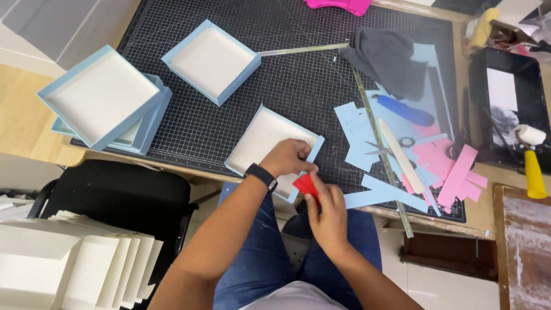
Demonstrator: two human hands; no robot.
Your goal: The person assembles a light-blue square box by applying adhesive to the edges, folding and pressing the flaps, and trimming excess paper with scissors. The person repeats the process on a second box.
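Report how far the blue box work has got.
Looks done: three light blue trays stacked or set aside on the cutting mat. In hand: left hand steadies a fourth tray; right hand holds a red scraper. Left: blue and pink strips lie unused.

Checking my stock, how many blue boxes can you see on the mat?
4: one under the left hand, one at top centre, two stacked at the left edge; more may hide in that stack.

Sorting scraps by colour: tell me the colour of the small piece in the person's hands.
Red; the small piece shows clearly in the head view.
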